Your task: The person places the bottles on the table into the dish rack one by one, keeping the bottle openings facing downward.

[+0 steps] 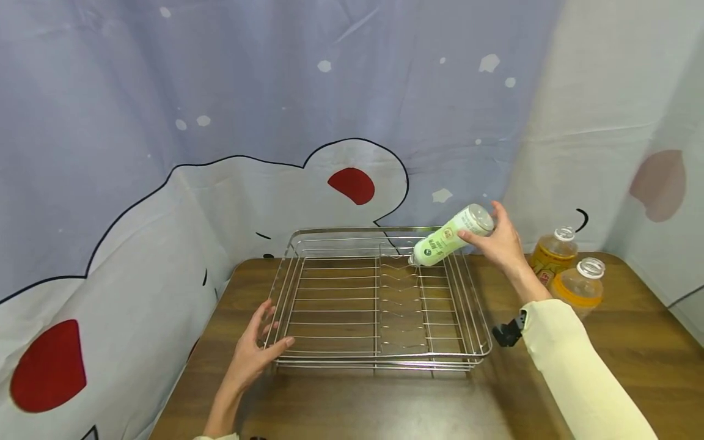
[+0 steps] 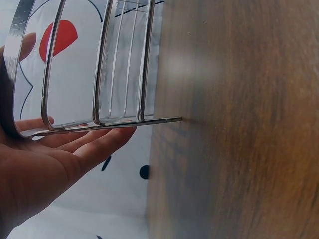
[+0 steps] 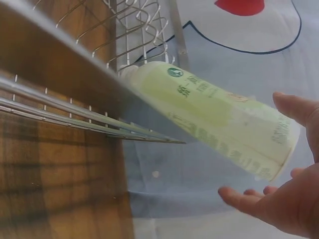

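Note:
A green and white plastic bottle [image 1: 442,241] leans neck-down in the back right of a chrome wire dish rack [image 1: 379,354], its base tilted up to the right. My right hand [image 1: 497,241] is spread around the base end; in the right wrist view, a gap shows between the fingertips [image 3: 232,196] and the bottle [image 3: 214,114]. At the rack's front left corner, my left hand [image 1: 250,351] rests with extended fingers along the outer side and the thumb over the rim. The left wrist view shows those fingers [image 2: 107,147] against the wires.
Two uncapped clear bottles stand right of the rack: one with a yellow label [image 1: 550,260], one with an orange band [image 1: 577,287]. The rack is on a wooden table [image 1: 385,403]. A patterned curtain [image 1: 247,91] hangs close behind and at both sides.

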Available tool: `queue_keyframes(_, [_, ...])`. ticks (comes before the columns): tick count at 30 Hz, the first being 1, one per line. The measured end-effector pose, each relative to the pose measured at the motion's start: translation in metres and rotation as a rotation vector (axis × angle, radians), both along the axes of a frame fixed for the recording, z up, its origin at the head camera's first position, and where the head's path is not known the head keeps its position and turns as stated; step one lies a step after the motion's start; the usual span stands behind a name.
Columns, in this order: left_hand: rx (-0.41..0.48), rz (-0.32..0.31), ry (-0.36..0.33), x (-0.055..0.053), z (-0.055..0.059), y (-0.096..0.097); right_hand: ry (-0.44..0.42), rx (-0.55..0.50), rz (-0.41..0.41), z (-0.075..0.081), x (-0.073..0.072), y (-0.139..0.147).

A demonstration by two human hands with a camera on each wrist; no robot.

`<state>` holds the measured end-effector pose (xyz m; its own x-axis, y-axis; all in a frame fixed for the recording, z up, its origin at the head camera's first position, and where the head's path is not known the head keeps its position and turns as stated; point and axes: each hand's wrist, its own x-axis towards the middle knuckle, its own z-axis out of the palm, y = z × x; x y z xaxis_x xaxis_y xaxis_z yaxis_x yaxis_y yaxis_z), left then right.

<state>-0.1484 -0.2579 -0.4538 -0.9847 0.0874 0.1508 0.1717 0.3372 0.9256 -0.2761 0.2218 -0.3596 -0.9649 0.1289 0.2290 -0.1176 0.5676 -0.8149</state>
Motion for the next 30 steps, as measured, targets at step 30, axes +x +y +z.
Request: queue_keyframes(30, [-0.026, -0.021, -0.021, -0.001, 0.002, 0.001, 0.214, -0.050, -0.111, 0.072, 0.111, 0.067])
